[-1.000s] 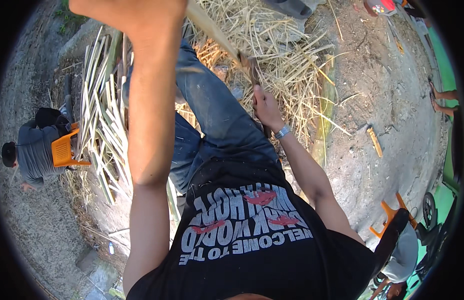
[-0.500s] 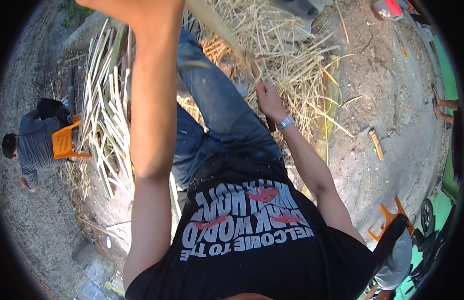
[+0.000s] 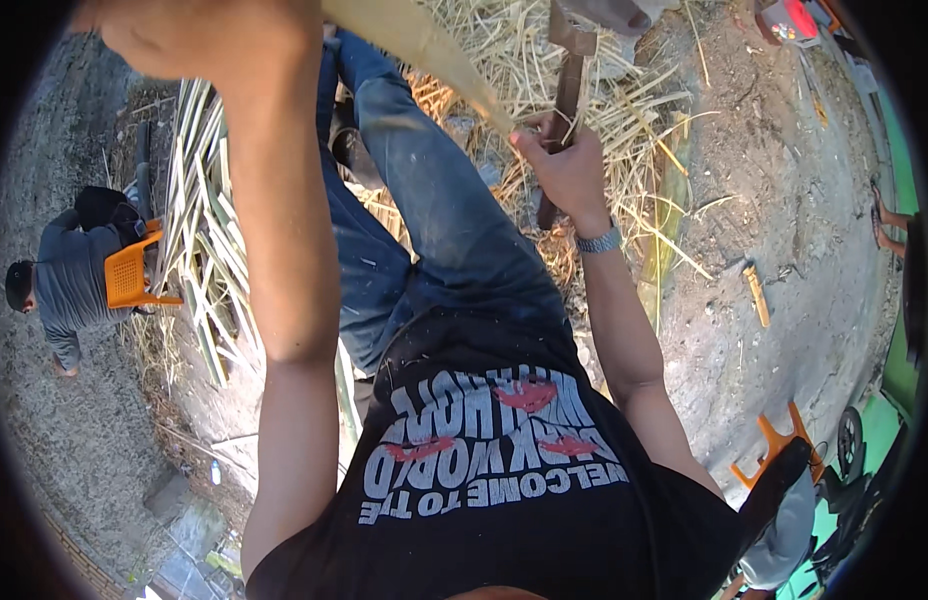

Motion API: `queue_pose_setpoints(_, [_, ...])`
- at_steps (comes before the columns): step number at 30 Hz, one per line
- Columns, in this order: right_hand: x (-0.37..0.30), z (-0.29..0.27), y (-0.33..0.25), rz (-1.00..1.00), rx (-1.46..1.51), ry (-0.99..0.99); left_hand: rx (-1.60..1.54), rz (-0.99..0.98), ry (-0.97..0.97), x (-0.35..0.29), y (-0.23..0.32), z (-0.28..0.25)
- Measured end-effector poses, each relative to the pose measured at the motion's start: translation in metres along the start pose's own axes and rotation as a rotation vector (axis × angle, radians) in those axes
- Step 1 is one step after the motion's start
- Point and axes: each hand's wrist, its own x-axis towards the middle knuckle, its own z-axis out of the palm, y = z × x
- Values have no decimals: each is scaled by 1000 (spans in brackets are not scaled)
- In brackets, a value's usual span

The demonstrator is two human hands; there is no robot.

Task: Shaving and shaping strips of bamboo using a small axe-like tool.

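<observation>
A pale bamboo strip [image 3: 419, 45] slants across the top, from beside my left hand to the fingers of my right. My left hand [image 3: 209, 38], close to the camera and cut off by the upper edge, looks closed around the strip's near end; its fingers are blurred and partly out of view. In my right hand [image 3: 572, 172] is a dark machete [image 3: 570, 85], gripped with its blade pointing away from me and its handle end sticking out below the fist. The strip's far end meets my right thumb, by the blade.
Bamboo shavings [image 3: 624, 130] litter the ground ahead. Split bamboo strips [image 3: 199, 200] are piled at left, near a person [image 3: 79, 265] on an orange chair [image 3: 129, 275]. Another orange chair [image 3: 779, 445] and a person [image 3: 784, 530] are at lower right. A short wood piece [image 3: 756, 295] lies at right.
My left hand has shifted left and a little lower. The right hand has moved right and slightly up, and the machete now shows more of its blade. The strip has moved along with the hands.
</observation>
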Motion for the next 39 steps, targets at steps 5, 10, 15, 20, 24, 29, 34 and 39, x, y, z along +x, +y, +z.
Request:
queue_pose_setpoints(5, [51, 29, 57, -101, -177, -27, -589, -152, -464, 25, -63, -77])
queue_pose_setpoints(10, [63, 41, 69, -149, -342, -120, -468, -283, -223, 17, -63, -93])
queue_pose_setpoints(15, [60, 41, 93, 4, -226, 33, -528, -310, -247, 17, -59, -105])
queue_pose_setpoints(20, [51, 17, 128, 231, -278, 180, -526, -329, -231, 12, -55, -95])
queue_pose_setpoints(24, [39, 8, 124, 220, -379, 105, -457, -268, -274, 10, -55, -103])
queue_pose_setpoints(29, [38, 15, 85, 65, -48, -12, -526, -306, -192, 11, -45, -89])
queue_pose_setpoints(34, [50, 43, 45, -88, 154, -28, -495, -280, -280, 13, -51, -91])
queue_pose_setpoints(39, [52, 51, 23, -87, 51, -36, -556, -275, -223, 4, -39, -85])
